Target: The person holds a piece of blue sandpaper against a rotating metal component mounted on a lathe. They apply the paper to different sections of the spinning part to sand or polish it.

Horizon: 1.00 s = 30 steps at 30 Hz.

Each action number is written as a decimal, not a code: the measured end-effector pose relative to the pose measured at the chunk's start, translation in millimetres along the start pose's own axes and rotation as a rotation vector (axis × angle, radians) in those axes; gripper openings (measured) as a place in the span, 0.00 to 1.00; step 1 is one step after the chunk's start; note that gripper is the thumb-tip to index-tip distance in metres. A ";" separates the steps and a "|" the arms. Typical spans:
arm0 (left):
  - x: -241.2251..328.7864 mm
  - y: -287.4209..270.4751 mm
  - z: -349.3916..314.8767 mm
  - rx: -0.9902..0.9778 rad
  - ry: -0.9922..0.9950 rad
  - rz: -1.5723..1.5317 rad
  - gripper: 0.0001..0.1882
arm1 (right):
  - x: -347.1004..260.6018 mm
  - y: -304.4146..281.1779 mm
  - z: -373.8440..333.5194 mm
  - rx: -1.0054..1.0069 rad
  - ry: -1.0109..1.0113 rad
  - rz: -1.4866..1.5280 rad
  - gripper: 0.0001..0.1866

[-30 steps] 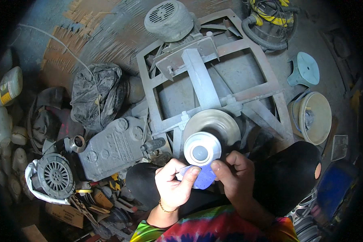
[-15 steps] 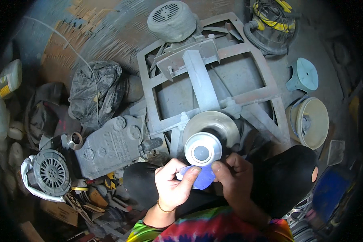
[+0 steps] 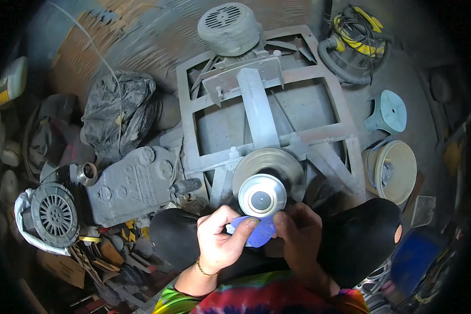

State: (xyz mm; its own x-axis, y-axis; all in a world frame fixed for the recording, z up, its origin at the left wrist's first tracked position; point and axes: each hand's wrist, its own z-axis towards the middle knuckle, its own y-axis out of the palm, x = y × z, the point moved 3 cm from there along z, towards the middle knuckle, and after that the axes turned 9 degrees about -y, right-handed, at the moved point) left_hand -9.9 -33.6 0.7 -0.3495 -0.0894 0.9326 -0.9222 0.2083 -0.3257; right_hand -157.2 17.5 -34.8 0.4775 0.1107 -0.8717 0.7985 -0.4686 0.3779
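Both hands grip a blue piece of sandpaper (image 3: 261, 235) dotted with small holes. My left hand (image 3: 217, 239) pinches its left side, thumb on top. On its right side the thumb and fingers of my right hand (image 3: 300, 233) are closed, partly in shadow. The sandpaper's upper edge meets the lower rim of a shiny silver round part (image 3: 278, 193) with a grey centre. Behind that part is a larger metal disc (image 3: 246, 163), its face streaked as if spinning. Both sit at the near end of a metal frame (image 3: 225, 161).
A dusty motor (image 3: 229, 31) stands at the frame's far end. To the right are a pale blue stool (image 3: 393, 111), a bucket (image 3: 403, 172) and a vacuum cleaner (image 3: 350, 60). A grey ribbed casing (image 3: 131, 186), a round vented machine (image 3: 55, 214) and a black bag (image 3: 118, 112) lie left.
The whole view has turned slightly, shifting the near surroundings left in the picture. Both hands keep their hold on the sandpaper at the silver part's lower rim.
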 end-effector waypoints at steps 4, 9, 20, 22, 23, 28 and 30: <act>3.1 1.9 1.0 -0.023 -0.031 0.017 0.12 | 0.1 -1.9 -0.4 0.029 0.050 0.047 0.13; 0.0 1.1 0.0 -0.020 -0.033 0.019 0.12 | 0.8 -1.8 -0.7 0.036 0.052 0.020 0.14; -2.8 0.0 -1.6 -0.005 -0.006 0.016 0.12 | 1.1 -1.2 -0.2 0.034 0.047 -0.022 0.15; -3.3 0.9 -1.5 -0.005 -0.008 0.009 0.13 | -0.9 0.3 0.4 0.035 0.050 -0.006 0.14; -3.7 1.0 -1.6 0.001 -0.011 0.002 0.13 | -1.2 0.6 0.2 0.029 0.055 0.011 0.14; -3.8 1.5 -2.3 0.004 -0.006 0.002 0.13 | 1.5 -1.3 -1.5 0.019 0.072 -0.014 0.15; -3.1 2.5 -2.3 0.008 -0.006 -0.002 0.13 | 1.2 -1.2 -1.0 0.022 0.073 -0.005 0.15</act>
State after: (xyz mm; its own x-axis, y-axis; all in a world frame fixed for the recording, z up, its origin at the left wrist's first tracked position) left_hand -10.8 -30.6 -2.7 -0.3486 -0.0959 0.9323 -0.9243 0.2003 -0.3250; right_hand -157.3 19.1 -35.9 0.5001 0.1764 -0.8478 0.7928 -0.4871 0.3663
